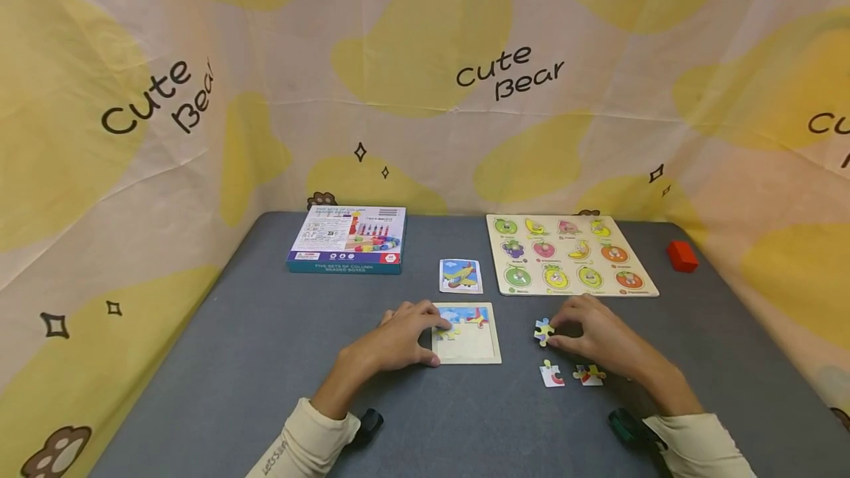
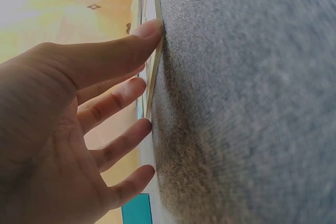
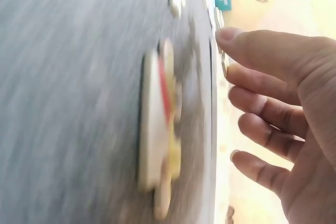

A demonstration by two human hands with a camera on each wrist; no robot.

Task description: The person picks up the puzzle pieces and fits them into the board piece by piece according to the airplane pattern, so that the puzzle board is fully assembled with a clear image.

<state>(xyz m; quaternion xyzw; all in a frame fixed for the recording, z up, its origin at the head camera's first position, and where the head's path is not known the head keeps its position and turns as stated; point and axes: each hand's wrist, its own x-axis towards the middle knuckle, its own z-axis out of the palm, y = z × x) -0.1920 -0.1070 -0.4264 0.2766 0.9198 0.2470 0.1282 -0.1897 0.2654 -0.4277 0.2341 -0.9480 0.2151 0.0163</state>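
A square puzzle tray [image 1: 467, 356] lies on the table, with joined pieces of a sky and airplane picture along its far side. My left hand [image 1: 405, 334] rests at the tray's left side. Its thumb touches the near-left edge and the index fingertip reaches over the rim onto the yellow pieces; the other fingers spread loosely in the left wrist view. To the right of the tray, my right hand [image 1: 600, 334] pinches a blue and yellow puzzle piece [image 1: 543, 331] between thumb and index finger. Nearer me lie two loose pieces, one white and red [image 1: 551, 375], one red and yellow [image 1: 589, 375].
Beyond the tray lies an airplane picture card [image 1: 460, 276]. A bead-toy box [image 1: 347, 240] stands back left, a fruit board [image 1: 572, 255] back right. Farther right sits a red block [image 1: 682, 256]. A printed cloth [image 1: 425, 94] hangs behind the table.
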